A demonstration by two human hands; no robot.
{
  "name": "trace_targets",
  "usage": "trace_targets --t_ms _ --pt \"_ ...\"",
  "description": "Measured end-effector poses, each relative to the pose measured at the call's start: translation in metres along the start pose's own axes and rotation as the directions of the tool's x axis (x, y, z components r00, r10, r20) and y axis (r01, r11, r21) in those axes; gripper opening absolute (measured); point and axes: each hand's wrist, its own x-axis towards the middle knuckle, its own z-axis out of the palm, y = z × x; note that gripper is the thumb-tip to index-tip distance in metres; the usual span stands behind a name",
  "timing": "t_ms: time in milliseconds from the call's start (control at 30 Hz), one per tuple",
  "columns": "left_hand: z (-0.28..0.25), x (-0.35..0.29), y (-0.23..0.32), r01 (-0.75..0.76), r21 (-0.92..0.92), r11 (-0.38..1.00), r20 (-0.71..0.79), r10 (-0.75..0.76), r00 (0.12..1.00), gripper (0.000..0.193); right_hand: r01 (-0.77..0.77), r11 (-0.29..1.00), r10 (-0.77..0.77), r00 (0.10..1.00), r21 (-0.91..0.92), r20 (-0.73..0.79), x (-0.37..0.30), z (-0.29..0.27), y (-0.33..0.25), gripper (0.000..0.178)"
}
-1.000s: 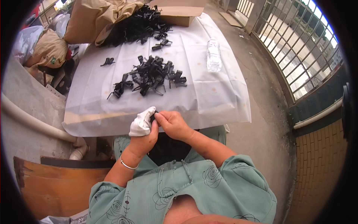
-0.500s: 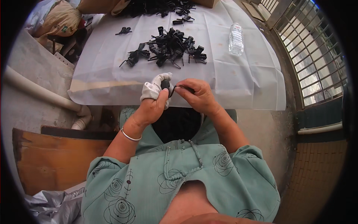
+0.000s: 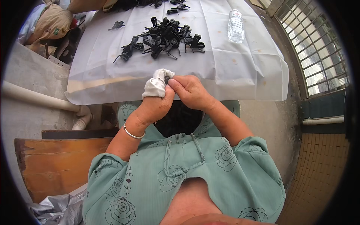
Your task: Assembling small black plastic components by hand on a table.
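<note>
My left hand (image 3: 156, 105) has a white cloth covering (image 3: 154, 87) over its fingers and is closed around a small black plastic part (image 3: 167, 79), mostly hidden now. Against it, my right hand (image 3: 193, 92) pinches with thumb and fingers, its fingertips touching the left thumb. Both hands meet just above the table's near edge. Beyond them lies a heap of black clip-like parts with thin prongs (image 3: 165, 35). A single similar part (image 3: 116, 25) rests apart, to the left of the heap.
A clear plastic bottle (image 3: 236, 27) lies on the table's white sheet (image 3: 217, 71). More black parts (image 3: 179, 6) lie at the far edge. Something dark (image 3: 180, 120) sits between my knees. A pipe (image 3: 41, 97) and a brown board (image 3: 63, 161) are at left, a barred window (image 3: 318, 48) at right.
My right hand has moved in against the left, and the black part that showed between them is now mostly covered. The view has shifted slightly, so the table appears higher.
</note>
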Motion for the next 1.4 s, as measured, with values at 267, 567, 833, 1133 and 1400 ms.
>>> trace_targets --t_ms 267,567,833,1133,1400 --pt "-0.015 -0.002 0.008 0.196 0.056 0.979 0.295 -0.203 0.934 0.030 -0.051 0.995 0.056 0.997 -0.090 0.055 0.009 -0.037 0.008 0.029" --pt "-0.014 0.002 -0.027 0.108 0.174 0.979 0.113 -0.129 0.985 0.028 -0.199 0.712 -0.105 0.918 -0.674 -0.382 0.087 -0.091 0.058 0.037" --pt "-0.015 0.007 -0.024 0.560 -0.713 0.422 0.379 -0.440 0.814 0.023 -0.098 0.985 0.116 0.986 0.143 -0.119 0.025 -0.031 0.012 0.024" --pt "-0.012 0.005 -0.010 0.418 -0.730 0.540 0.238 -0.372 0.897 0.026 0.348 0.896 -0.397 0.905 -0.275 -0.150 0.005 -0.009 -0.025 0.020" --pt "-0.016 -0.001 0.009 0.369 -0.545 0.753 0.163 -0.337 0.927 0.031 0.068 0.998 -0.070 0.965 -0.017 -0.251 0.017 -0.004 -0.010 0.017"
